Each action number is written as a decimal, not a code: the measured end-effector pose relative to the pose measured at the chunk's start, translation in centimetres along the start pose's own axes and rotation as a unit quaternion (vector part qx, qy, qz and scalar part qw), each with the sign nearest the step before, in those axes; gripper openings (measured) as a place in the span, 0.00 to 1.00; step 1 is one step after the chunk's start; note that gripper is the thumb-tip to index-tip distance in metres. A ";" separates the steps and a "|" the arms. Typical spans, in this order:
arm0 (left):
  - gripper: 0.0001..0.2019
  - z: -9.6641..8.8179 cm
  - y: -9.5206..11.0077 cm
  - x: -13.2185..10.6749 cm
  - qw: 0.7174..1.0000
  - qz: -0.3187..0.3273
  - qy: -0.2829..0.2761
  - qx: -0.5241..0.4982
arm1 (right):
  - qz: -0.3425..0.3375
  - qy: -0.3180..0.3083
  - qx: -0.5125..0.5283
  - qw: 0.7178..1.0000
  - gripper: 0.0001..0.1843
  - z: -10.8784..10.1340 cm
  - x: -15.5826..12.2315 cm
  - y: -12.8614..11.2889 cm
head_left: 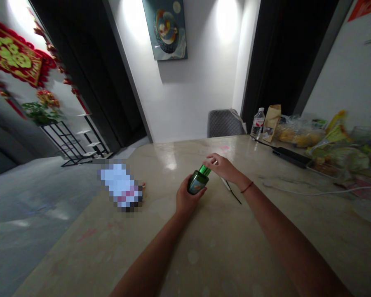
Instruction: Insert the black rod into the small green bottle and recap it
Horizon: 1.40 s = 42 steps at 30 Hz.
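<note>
A small dark green bottle (198, 182) with a label leans to the right above the table, with my left hand (185, 198) closed around its body. Its shiny green cap (205, 169) points up and right. The fingers of my right hand (221, 166) are closed at the top of that cap; the fingertips partly cover it. Whether the cap is loose from the bottle I cannot tell. Just beyond my right hand, a thin white and black cord-like item (230, 192) lies on the table.
A blurred-out bright rectangular object (120, 185) is on the left of the table (111, 255). At the right stand a water bottle (258, 123) and a paper bag (271, 123), near a black power strip (292, 157), a white cable (315, 192) and plastic food bags (299, 132). A grey chair (225, 123) is behind.
</note>
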<state>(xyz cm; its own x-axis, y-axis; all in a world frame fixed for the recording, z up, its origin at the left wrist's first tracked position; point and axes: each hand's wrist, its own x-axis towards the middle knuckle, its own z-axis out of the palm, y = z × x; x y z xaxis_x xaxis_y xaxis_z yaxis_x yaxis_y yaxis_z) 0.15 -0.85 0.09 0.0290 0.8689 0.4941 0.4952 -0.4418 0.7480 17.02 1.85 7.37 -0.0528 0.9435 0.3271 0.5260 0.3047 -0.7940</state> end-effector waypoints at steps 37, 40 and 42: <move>0.30 -0.1 0.3 -0.3 1.000 0.021 -0.017 -0.007 | -0.048 -0.074 0.026 0.996 0.18 -1.1 -0.4 -0.6; 0.30 -0.1 0.3 -0.3 1.000 0.017 -0.015 -0.008 | -0.050 -0.094 0.045 0.993 0.17 -1.5 -0.6 -0.7; 0.30 -0.1 0.3 -0.3 1.000 0.016 -0.012 -0.005 | -0.041 -0.103 0.051 0.992 0.17 -1.6 -0.6 -0.6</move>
<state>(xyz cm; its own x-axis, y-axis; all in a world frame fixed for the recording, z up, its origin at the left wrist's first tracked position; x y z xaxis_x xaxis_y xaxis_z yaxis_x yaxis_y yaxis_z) 0.20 -1.25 0.22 0.0652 0.8595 0.5069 0.4844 -0.4714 0.7370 18.10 0.85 8.49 -0.2702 0.9182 0.2896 0.4239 0.3835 -0.8205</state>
